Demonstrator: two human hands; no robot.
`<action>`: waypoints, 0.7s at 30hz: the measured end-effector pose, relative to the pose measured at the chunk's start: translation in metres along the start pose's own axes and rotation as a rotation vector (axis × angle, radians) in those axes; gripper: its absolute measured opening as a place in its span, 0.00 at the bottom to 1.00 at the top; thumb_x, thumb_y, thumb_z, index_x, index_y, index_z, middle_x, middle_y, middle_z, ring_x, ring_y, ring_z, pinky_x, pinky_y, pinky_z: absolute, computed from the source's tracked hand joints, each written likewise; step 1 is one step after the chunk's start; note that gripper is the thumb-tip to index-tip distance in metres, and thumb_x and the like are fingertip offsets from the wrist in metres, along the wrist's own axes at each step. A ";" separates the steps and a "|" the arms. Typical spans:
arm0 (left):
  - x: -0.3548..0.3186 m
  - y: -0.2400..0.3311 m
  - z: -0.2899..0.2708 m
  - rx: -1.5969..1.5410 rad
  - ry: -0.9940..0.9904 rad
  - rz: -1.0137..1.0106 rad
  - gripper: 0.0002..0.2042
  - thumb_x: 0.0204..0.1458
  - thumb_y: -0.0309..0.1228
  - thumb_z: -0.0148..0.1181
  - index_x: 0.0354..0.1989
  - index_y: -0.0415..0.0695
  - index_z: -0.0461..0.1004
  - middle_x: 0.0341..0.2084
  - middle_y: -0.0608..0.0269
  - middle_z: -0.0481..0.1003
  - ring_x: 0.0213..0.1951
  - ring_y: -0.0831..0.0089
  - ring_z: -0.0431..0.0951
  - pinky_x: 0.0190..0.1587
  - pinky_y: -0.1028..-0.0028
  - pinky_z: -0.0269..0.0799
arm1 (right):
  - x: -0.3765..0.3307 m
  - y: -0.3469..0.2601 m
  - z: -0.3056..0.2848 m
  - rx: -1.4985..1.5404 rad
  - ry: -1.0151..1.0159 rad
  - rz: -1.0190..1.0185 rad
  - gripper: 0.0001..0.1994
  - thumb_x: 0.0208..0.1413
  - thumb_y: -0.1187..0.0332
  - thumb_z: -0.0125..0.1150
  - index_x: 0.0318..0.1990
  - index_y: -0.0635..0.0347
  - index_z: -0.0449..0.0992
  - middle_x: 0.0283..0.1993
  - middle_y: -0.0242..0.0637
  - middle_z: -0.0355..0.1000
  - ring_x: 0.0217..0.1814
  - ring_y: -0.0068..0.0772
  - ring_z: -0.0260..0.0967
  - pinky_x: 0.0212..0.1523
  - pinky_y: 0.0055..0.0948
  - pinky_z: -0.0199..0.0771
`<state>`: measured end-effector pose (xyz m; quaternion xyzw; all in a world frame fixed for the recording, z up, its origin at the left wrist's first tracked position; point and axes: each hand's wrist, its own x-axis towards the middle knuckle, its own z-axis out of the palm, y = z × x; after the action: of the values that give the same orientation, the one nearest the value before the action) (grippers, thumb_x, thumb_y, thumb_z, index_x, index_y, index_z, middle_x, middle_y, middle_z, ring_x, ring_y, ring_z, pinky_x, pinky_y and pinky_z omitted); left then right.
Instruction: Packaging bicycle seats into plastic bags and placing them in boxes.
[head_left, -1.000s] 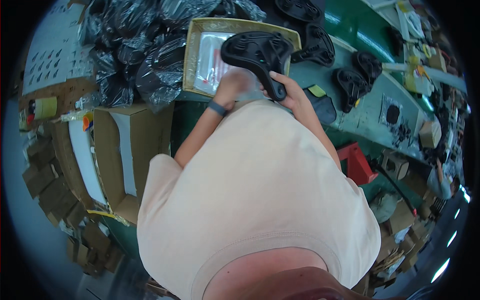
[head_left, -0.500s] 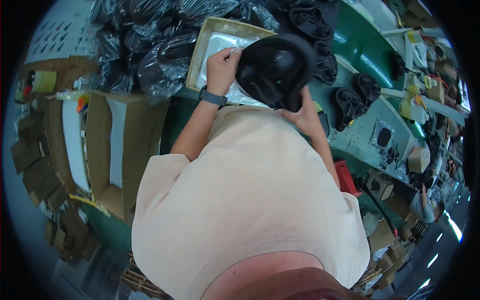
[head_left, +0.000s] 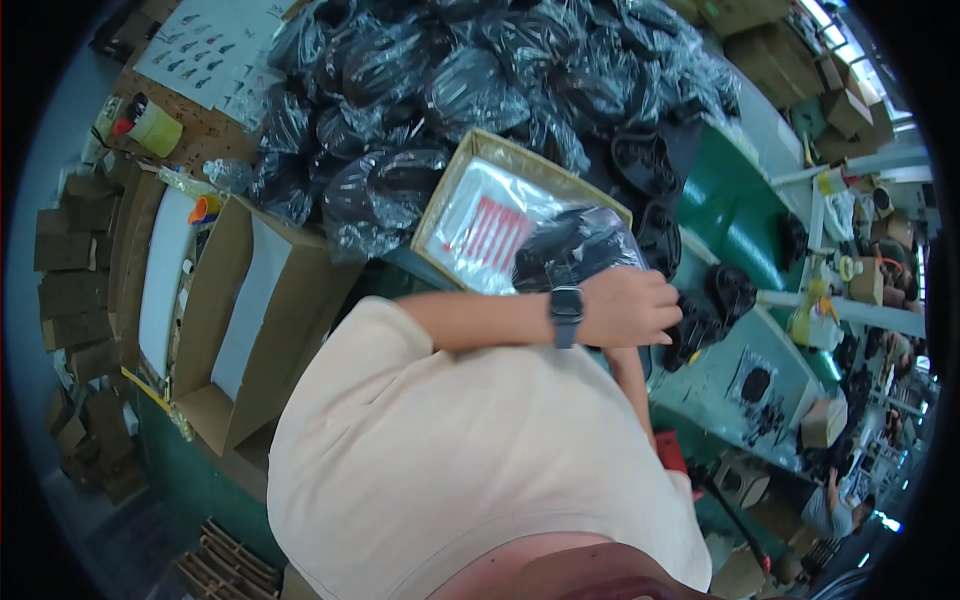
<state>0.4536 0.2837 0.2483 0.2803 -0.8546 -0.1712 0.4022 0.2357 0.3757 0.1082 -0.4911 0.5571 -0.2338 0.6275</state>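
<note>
A black, rounded molded part [head_left: 570, 245], covered at least partly by clear plastic film, lies at the near right corner of a shallow cardboard box [head_left: 447, 200]. The box holds flat clear plastic bags [head_left: 490, 225] with red stripes. My left arm, wearing a dark watch, reaches across to the right in front of the part. My left hand [head_left: 630, 308] is at the part's right side, back up, fingers curled; what they hold is hidden. My right forearm rises beneath it, and my right hand is hidden behind the left one.
Many black parts in clear plastic [head_left: 480, 90] are heaped beyond the box. Several unwrapped black parts [head_left: 645, 160] stand to the right, along a green bench [head_left: 740, 200]. A tall open carton [head_left: 290, 290] stands at left. Another person [head_left: 830, 515] is far right.
My left hand has crossed over to the right, leaving the part's left side. The black part is lower and now shows plastic film over it. The view has shifted, showing more of the heap.
</note>
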 end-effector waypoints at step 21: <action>-0.016 -0.063 -0.079 -0.060 0.488 -0.090 0.06 0.54 0.25 0.72 0.40 0.44 0.84 0.37 0.62 0.79 0.38 0.60 0.79 0.39 0.64 0.74 | 0.086 -0.125 0.057 -0.333 0.009 -0.538 0.30 0.55 0.71 0.79 0.64 0.68 0.75 0.54 0.44 0.82 0.56 0.36 0.80 0.59 0.36 0.80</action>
<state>0.5449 0.2392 0.2551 0.3392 -0.7134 -0.1414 0.5966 0.3437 0.2730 0.1716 -0.7156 0.4408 -0.2993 0.4517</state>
